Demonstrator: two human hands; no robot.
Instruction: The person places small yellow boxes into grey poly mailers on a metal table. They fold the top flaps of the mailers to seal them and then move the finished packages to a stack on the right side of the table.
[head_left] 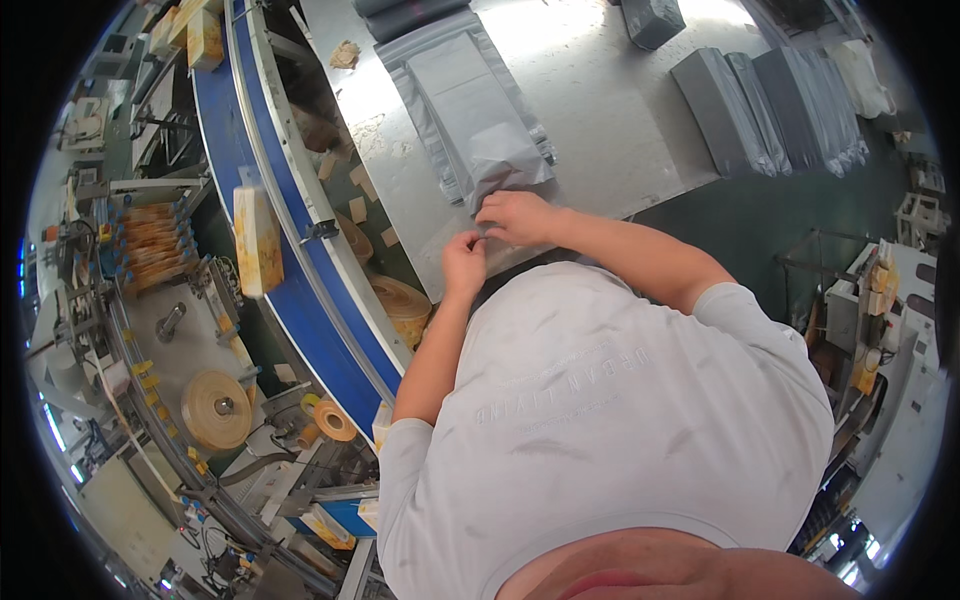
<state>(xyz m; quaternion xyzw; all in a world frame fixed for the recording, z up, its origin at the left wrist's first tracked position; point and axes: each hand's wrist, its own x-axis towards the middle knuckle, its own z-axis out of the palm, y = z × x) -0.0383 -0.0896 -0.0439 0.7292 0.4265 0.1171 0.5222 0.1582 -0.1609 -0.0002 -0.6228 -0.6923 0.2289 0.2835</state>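
Observation:
A grey plastic bag [470, 110] lies lengthwise on a flat stack of similar grey plastic on the metal table. Its near end is bunched and crumpled close to the table's front edge. My right hand [520, 217] is closed on that gathered end, fingers bent inward. Just left of it and a little nearer to me, my left hand [465, 262] is closed in a pinch. The two sets of fingertips nearly meet, and whatever the left fingers hold is too small to make out.
Folded grey bag bundles [715, 110] stand at the metal table's [600, 120] right end, with a dark grey block [652, 22] behind. Along the left runs a blue conveyor [300, 290] carrying a yellow-and-white carton [257, 240]. Farther left is machinery with a tape reel [217, 408].

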